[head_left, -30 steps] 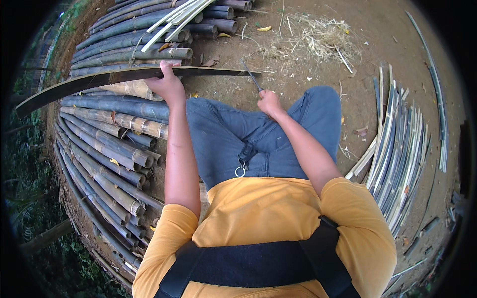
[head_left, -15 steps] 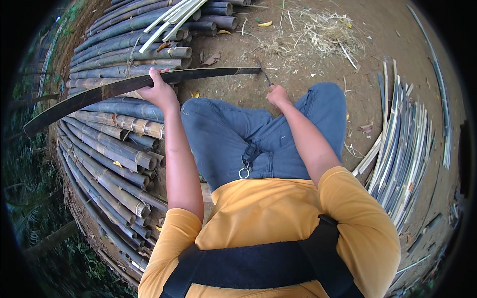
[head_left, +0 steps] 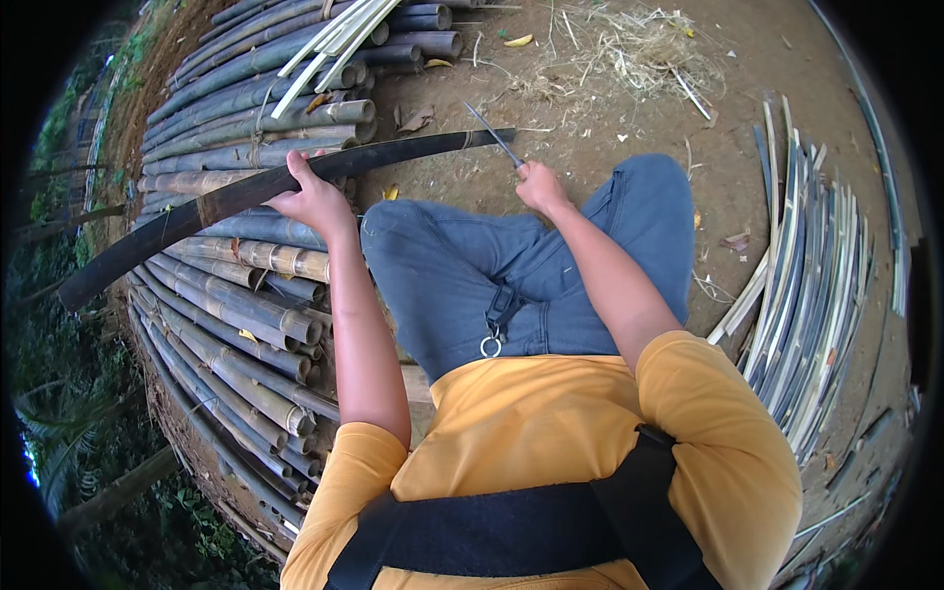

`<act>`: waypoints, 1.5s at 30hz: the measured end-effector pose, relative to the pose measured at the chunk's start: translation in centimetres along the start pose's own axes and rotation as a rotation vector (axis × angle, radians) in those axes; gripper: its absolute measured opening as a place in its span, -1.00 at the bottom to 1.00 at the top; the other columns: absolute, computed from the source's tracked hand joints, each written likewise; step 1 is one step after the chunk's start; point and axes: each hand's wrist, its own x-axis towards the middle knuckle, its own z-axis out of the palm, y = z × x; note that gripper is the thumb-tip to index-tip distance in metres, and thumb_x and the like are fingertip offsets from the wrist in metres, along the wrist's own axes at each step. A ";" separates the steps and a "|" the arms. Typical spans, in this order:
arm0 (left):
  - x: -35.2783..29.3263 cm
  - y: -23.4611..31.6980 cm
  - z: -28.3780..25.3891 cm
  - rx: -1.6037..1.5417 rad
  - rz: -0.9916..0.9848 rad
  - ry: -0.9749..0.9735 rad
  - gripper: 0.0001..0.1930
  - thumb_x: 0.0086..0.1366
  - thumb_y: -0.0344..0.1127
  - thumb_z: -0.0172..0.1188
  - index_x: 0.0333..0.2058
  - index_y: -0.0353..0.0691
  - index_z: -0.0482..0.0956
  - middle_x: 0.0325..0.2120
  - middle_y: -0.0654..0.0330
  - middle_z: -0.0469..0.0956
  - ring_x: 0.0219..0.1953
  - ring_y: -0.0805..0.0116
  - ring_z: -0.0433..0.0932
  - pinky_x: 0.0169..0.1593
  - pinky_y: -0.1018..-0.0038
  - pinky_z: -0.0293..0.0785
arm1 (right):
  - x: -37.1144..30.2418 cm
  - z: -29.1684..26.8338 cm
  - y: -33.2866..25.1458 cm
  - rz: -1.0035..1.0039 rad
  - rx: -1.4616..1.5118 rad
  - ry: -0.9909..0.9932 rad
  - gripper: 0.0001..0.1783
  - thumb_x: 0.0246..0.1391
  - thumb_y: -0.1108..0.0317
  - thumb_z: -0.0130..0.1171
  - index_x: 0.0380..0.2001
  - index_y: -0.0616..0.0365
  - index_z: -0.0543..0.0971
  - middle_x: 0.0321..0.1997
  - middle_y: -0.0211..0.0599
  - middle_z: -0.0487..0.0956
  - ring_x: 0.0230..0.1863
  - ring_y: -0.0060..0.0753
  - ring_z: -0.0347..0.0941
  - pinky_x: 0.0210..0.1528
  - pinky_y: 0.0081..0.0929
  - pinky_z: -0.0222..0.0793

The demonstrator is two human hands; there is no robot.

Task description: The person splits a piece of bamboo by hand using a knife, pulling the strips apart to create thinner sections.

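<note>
A long dark split bamboo piece (head_left: pixel 221 200) slants across the upper left, its near-left end lower than its right end. My left hand (head_left: pixel 313 200) is closed around it a little left of its middle, with the thumb on top. My right hand (head_left: pixel 541 187) grips a knife (head_left: pixel 494 134) by its handle, above my right knee. Its narrow blade points up and to the left, crossing the picture close to the bamboo's right end. Whether blade and bamboo touch, I cannot tell.
Stacked bamboo poles (head_left: pixel 261 364) fill the left side, with pale split strips (head_left: pixel 329 49) lying on top at the back. Thin bamboo strips (head_left: pixel 801 305) lie bundled on my right. A heap of shavings (head_left: pixel 649 49) sits on the dirt ahead, and my crossed legs (head_left: pixel 442 265) are below my hands.
The knife has swung from the bamboo's right end to point up and left, and my right hand has shifted slightly left. The bamboo's left end has dipped a little.
</note>
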 end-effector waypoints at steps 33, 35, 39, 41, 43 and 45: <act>-2.4 1.4 0.8 0.033 0.044 0.023 -0.52 0.45 -0.30 0.09 0.14 -0.32 0.03 -0.09 -0.04 0.37 -0.21 0.25 0.52 -0.20 0.27 0.66 | -3.7 -2.2 -3.0 -0.164 -0.025 -0.119 -0.74 0.12 0.20 0.12 -0.24 0.15 0.56 -0.19 0.13 0.62 -0.09 0.23 0.54 -0.07 0.01 0.45; -1.9 1.0 1.0 0.044 0.089 0.019 -0.52 0.46 -0.27 0.09 0.13 -0.32 0.02 -0.12 -0.04 0.39 -0.24 0.23 0.55 -0.20 0.25 0.65 | -4.2 -1.7 -3.7 -0.159 -0.028 -0.100 -0.73 0.14 0.20 0.11 -0.20 0.13 0.57 -0.17 0.12 0.62 -0.08 0.22 0.54 -0.06 0.01 0.46; -1.8 1.1 1.5 0.072 0.009 0.050 -0.52 0.47 -0.24 0.08 0.12 -0.31 0.02 -0.20 -0.04 0.44 -0.30 0.20 0.58 -0.19 0.24 0.65 | -1.3 -0.4 -0.6 -0.050 0.064 0.011 -0.68 0.18 0.17 0.09 -0.13 0.15 0.55 -0.16 0.10 0.63 -0.07 0.20 0.55 -0.03 -0.01 0.47; -2.5 2.3 1.9 0.078 -0.054 0.040 -0.53 0.47 -0.24 0.07 0.11 -0.31 0.02 -0.24 -0.04 0.46 -0.32 0.19 0.57 -0.18 0.24 0.65 | -0.4 -0.3 0.3 -0.012 0.082 0.016 -0.68 0.19 0.19 0.08 -0.15 0.21 0.54 -0.14 0.10 0.62 -0.06 0.17 0.56 -0.02 -0.02 0.46; -2.6 2.3 1.1 0.081 -0.049 0.049 -0.54 0.47 -0.23 0.06 0.11 -0.31 0.02 -0.26 -0.04 0.46 -0.33 0.18 0.57 -0.18 0.24 0.65 | -2.4 -1.4 -2.3 -0.096 0.055 -0.080 -0.71 0.18 0.20 0.08 -0.16 0.17 0.55 -0.14 0.10 0.62 -0.05 0.17 0.56 -0.02 -0.02 0.46; -2.7 2.2 1.6 0.068 -0.046 0.068 -0.56 0.48 -0.22 0.06 0.09 -0.32 0.06 -0.27 -0.04 0.47 -0.33 0.16 0.58 -0.19 0.23 0.64 | -3.5 -1.4 -3.8 -0.173 -0.004 -0.142 -0.75 0.16 0.22 0.09 -0.17 0.11 0.55 -0.15 0.09 0.63 -0.06 0.19 0.55 -0.02 0.01 0.46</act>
